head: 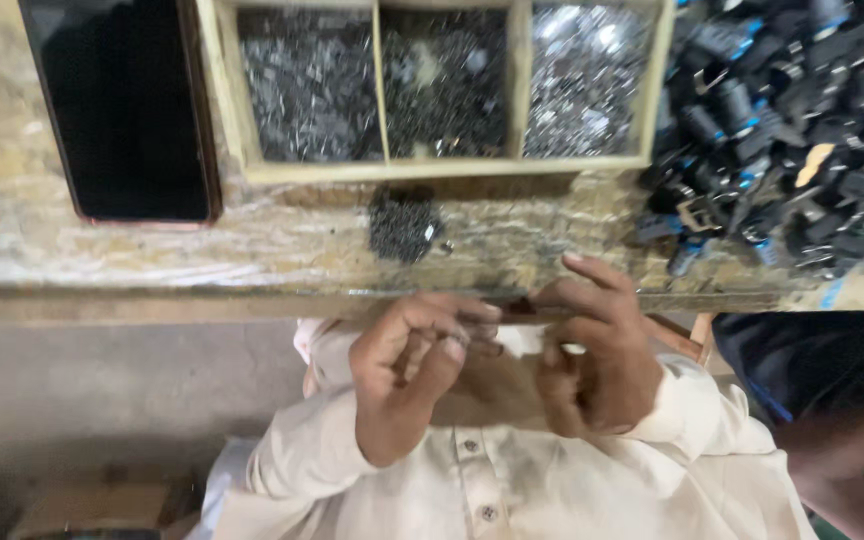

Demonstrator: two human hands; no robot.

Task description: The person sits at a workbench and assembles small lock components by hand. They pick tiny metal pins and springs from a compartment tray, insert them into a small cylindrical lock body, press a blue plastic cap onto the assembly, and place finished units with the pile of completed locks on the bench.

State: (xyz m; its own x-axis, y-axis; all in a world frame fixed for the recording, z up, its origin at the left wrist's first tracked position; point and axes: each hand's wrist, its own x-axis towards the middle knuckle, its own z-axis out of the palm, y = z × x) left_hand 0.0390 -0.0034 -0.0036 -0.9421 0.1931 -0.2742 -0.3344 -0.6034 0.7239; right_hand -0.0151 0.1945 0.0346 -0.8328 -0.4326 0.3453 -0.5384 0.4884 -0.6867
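1. A cream buttoned shirt (512, 480) fills the foreground, nearest the camera.
2. The left hand (407, 375) is curled, its thumb and fingertips pinched together; what they grip is too small to be made out.
3. The right hand (592, 360) is closed around a small dark part (522, 307), pinched at its fingertips.
4. That part is held between both hands, at the edge of the worn wooden bench (152, 255).
5. A small heap of dark metal bits (402, 225) lies just beyond the hands, before a three-compartment wooden tray (442, 170).
6. Black and blue parts (782, 130) are piled to the right; a dark phone (127, 110) lies to the left.
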